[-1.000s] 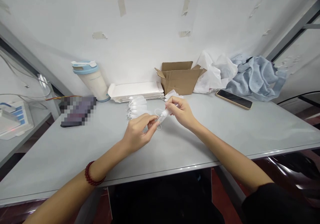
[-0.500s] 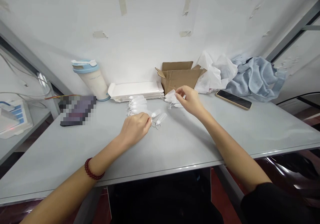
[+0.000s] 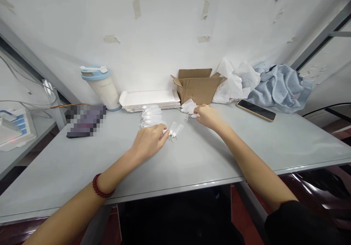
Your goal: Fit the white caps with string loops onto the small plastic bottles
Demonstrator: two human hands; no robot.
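Note:
My left hand (image 3: pixel 149 140) rests low over the table with thumb and forefinger pinched around a small white-tipped clear tube, mostly covered by the fingers. Right beside those fingertips lies a loose translucent tube (image 3: pixel 178 129) with a white end and a thin string loop. Behind my left hand, several similar tubes (image 3: pixel 152 118) are lined up in a row, loops pointing left. My right hand (image 3: pixel 207 115) is at a small pile of clear tubes (image 3: pixel 188 106) in front of the cardboard box, its thumb and fingers closed on the pile's right end. Exactly what it grips is partly hidden.
A cardboard box (image 3: pixel 196 88) with raised flaps stands at the wall. Left of it are a stack of flat white boxes (image 3: pixel 149 98) and a tumbler (image 3: pixel 100 88). To the right lie a plastic bag (image 3: pixel 233 80), a phone (image 3: pixel 256 110) and blue cloth (image 3: pixel 282 88).
My right hand has come down onto the tube pile, and its fingers have closed there. My left hand has shifted slightly to the right at the loose tubes.

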